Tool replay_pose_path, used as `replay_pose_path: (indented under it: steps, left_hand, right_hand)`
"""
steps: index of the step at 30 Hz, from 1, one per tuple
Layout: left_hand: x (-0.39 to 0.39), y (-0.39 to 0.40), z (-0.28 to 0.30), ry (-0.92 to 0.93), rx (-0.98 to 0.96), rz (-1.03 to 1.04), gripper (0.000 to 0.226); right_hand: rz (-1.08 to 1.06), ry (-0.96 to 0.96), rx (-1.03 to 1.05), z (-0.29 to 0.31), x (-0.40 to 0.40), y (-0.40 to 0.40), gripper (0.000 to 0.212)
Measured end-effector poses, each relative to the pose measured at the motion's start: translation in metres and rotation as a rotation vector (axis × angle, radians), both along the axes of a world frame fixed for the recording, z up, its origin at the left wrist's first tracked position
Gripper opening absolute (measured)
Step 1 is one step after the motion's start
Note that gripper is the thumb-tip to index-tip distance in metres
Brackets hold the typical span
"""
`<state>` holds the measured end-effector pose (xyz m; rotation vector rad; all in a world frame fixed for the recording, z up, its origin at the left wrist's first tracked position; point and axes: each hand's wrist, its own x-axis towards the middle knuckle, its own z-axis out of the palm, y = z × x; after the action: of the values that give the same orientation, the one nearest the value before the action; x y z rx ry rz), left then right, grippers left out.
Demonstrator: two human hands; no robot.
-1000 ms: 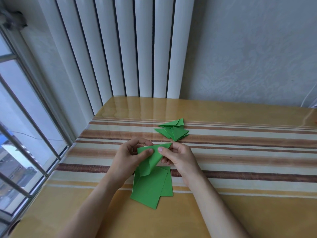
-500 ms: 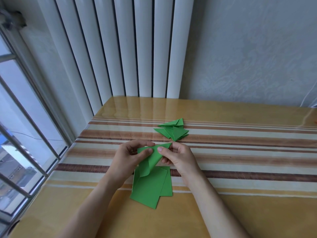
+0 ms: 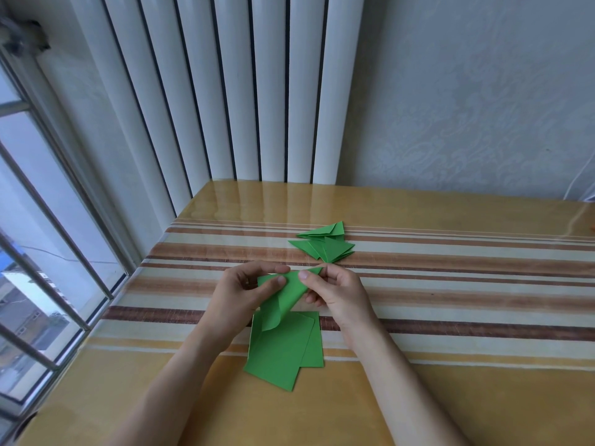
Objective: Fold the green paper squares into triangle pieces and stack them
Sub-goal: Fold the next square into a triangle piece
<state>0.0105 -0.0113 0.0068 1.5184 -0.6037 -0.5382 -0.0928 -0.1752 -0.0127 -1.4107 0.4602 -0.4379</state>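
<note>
A green paper square [image 3: 285, 299] is held above the table, bent over on itself with its lower edge curling. My left hand [image 3: 243, 296] pinches its left corner between thumb and fingers. My right hand [image 3: 338, 294] pinches its upper right corner, thumb on top. Under the hands lies a loose stack of flat green squares [image 3: 283, 352] on the table. Beyond the hands, a small pile of folded green triangles [image 3: 325, 244] rests on the striped cloth.
The table [image 3: 450, 317] has a glossy striped cover. White radiator pipes [image 3: 241, 91] stand behind its far edge. A barred window [image 3: 38, 252] runs along the left side and a pale wall rises at the back right.
The hands and the bent paper have hardly moved; the left fingers have shifted slightly on the corner.
</note>
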Motion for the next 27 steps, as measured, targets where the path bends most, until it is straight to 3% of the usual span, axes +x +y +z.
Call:
replay_pose_path:
  steps: [12, 18, 23, 27]
  left_hand:
    - [0.0021, 0.0010, -0.0008, 0.006, 0.008, 0.012, 0.015]
    - [0.0012, 0.0010, 0.0006, 0.000, 0.016, 0.021, 0.014]
    - [-0.0010, 0.0012, 0.0013, 0.010, -0.010, 0.031, 0.015]
    - [-0.0033, -0.0006, 0.0032, 0.004, -0.016, 0.028, 0.015]
  right_hand:
    - [-0.066, -0.040, 0.088, 0.0046, -0.0032, -0.0006, 0.007]
    - [-0.062, -0.059, 0.055, 0.0036, -0.0037, -0.0002, 0.011]
    - [0.090, -0.017, 0.033, 0.0054, -0.0025, 0.0047, 0.019]
    - [0.046, -0.007, -0.016, 0.0032, -0.0008, 0.0053, 0.014]
